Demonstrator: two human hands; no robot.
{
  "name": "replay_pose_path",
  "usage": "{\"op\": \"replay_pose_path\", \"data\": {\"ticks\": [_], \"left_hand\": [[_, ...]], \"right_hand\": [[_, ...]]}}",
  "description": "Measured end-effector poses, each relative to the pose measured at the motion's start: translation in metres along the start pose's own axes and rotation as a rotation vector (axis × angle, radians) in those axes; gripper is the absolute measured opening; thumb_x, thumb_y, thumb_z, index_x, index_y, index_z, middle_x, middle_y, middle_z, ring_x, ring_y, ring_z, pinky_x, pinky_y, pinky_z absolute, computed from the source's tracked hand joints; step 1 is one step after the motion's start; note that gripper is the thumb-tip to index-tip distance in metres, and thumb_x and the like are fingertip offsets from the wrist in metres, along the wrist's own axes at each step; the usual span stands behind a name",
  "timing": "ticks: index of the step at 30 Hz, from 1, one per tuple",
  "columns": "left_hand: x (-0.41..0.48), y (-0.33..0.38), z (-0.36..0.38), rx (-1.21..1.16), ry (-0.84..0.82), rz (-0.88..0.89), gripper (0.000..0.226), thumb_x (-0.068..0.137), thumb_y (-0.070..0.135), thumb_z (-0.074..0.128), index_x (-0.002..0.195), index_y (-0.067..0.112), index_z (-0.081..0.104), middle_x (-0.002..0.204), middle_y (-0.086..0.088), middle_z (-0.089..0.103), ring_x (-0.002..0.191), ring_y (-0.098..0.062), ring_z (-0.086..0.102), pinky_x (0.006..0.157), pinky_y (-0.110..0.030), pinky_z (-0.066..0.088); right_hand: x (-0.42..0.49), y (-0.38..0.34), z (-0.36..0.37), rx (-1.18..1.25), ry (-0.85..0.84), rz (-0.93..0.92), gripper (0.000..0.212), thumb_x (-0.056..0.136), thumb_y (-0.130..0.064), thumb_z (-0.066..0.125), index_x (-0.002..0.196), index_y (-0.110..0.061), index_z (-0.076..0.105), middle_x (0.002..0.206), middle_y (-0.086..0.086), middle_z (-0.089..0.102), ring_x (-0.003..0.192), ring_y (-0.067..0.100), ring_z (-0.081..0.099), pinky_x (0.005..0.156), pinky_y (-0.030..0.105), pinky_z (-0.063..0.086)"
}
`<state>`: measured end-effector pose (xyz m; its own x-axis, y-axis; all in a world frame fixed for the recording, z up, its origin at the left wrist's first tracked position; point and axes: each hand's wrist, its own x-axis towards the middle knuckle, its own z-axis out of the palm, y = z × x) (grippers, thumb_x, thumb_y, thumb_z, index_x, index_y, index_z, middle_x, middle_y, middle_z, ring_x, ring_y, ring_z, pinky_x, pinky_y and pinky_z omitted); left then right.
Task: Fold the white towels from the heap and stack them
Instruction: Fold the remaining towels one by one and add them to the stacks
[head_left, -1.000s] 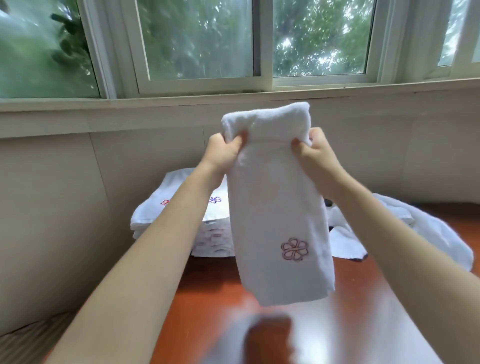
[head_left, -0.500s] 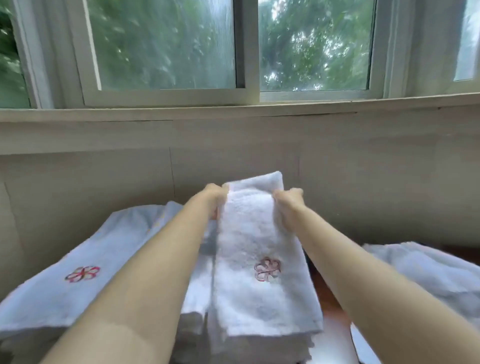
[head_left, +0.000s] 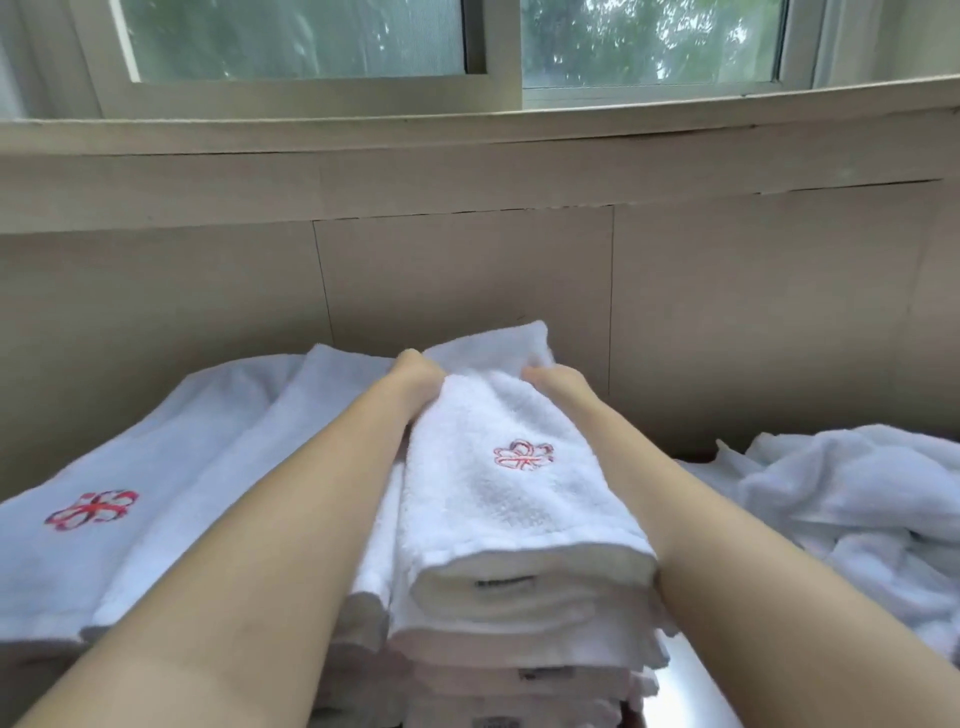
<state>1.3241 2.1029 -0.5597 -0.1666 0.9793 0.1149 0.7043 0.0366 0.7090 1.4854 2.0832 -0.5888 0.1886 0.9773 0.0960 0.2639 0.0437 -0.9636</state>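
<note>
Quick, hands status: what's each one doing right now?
Left hand: holding the far end of the folded towel.
Right hand: holding the same towel's far end.

From my end I count two hands, the left hand (head_left: 418, 371) and the right hand (head_left: 550, 376), both gripping one folded towel (head_left: 519, 509). The folded towels make two piles: the middle pile (head_left: 519, 654) under that towel, and the left pile (head_left: 171, 467) just beside it. I cannot tell how many layers each pile holds. There is one loose heap (head_left: 857, 499) of white towels. Two red flower emblems show: one emblem (head_left: 523, 454) on the held towel, a second emblem (head_left: 92, 509) on the left pile. I see two wide window panes (head_left: 296, 36).
</note>
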Motion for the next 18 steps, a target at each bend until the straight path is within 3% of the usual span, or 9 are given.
{"op": "replay_pose_path", "data": {"ticks": [1,3,5,7,10,12,15,18], "left_hand": [[-0.005,-0.004,0.001,0.047,-0.011,-0.006,0.038,0.099,0.010,0.041,0.133,-0.007,0.045,0.120,-0.018,0.055,0.110,-0.027,0.053,0.086,-0.032,0.040],[-0.019,-0.007,0.005,0.125,-0.063,0.005,0.038,0.099,0.012,0.041,0.133,-0.005,0.046,0.134,-0.019,0.052,0.123,-0.032,0.051,0.094,-0.033,0.041],[-0.033,-0.004,0.005,0.228,-0.107,0.042,0.045,0.098,0.019,0.043,0.137,-0.004,0.042,0.139,-0.017,0.048,0.126,-0.030,0.049,0.098,-0.032,0.040],[-0.051,0.000,0.000,0.303,-0.139,0.058,0.052,0.096,0.022,0.043,0.140,-0.004,0.036,0.140,-0.016,0.047,0.125,-0.029,0.049,0.094,-0.031,0.041],[-0.085,-0.002,-0.011,0.354,-0.192,0.050,0.040,0.093,0.023,0.045,0.125,-0.001,0.048,0.115,-0.014,0.060,0.094,-0.029,0.061,0.066,-0.028,0.046],[-0.108,-0.004,-0.024,0.310,-0.251,-0.030,0.042,0.092,0.021,0.046,0.126,-0.003,0.042,0.099,-0.014,0.059,0.068,-0.023,0.058,0.054,-0.026,0.043],[-0.126,-0.010,-0.041,0.151,-0.349,-0.095,0.036,0.087,0.015,0.051,0.118,-0.001,0.041,0.082,-0.013,0.055,0.052,-0.021,0.051,0.054,-0.024,0.042],[-0.136,-0.019,-0.050,-0.099,-0.320,-0.126,0.005,0.091,0.009,0.046,0.091,0.004,0.046,0.067,-0.008,0.041,0.046,-0.017,0.036,0.051,-0.022,0.031]], "right_hand": [[0.001,0.003,0.003,-0.030,-0.002,0.008,0.037,0.095,-0.016,0.048,0.129,-0.002,0.051,0.149,0.014,0.036,0.110,0.023,0.052,0.079,0.017,0.041],[-0.003,0.007,0.002,-0.036,-0.006,0.039,0.044,0.093,-0.013,0.051,0.135,0.000,0.046,0.147,0.014,0.039,0.112,0.021,0.052,0.083,0.027,0.041],[-0.012,0.007,-0.005,-0.057,0.006,0.074,0.045,0.091,-0.015,0.054,0.132,0.002,0.047,0.130,0.017,0.054,0.093,0.020,0.057,0.065,0.026,0.042],[-0.028,0.005,-0.014,-0.072,-0.027,0.111,0.045,0.088,-0.022,0.058,0.127,0.000,0.051,0.111,0.012,0.063,0.081,0.019,0.061,0.059,0.025,0.043],[-0.062,0.003,-0.029,-0.031,-0.167,0.229,0.048,0.086,-0.040,0.065,0.119,-0.005,0.059,0.104,0.009,0.068,0.085,0.023,0.068,0.070,0.029,0.054],[-0.083,0.000,-0.043,-0.050,-0.296,0.330,0.061,0.079,-0.055,0.068,0.119,-0.010,0.061,0.113,0.009,0.067,0.098,0.026,0.067,0.086,0.037,0.055],[-0.107,-0.010,-0.069,-0.072,-0.527,0.421,0.078,0.064,-0.068,0.069,0.122,-0.017,0.057,0.123,0.009,0.062,0.106,0.024,0.066,0.086,0.036,0.055],[-0.121,-0.020,-0.081,-0.020,-0.616,0.412,0.066,0.079,-0.067,0.056,0.123,-0.019,0.056,0.128,0.009,0.060,0.101,0.023,0.064,0.083,0.034,0.054]]}}
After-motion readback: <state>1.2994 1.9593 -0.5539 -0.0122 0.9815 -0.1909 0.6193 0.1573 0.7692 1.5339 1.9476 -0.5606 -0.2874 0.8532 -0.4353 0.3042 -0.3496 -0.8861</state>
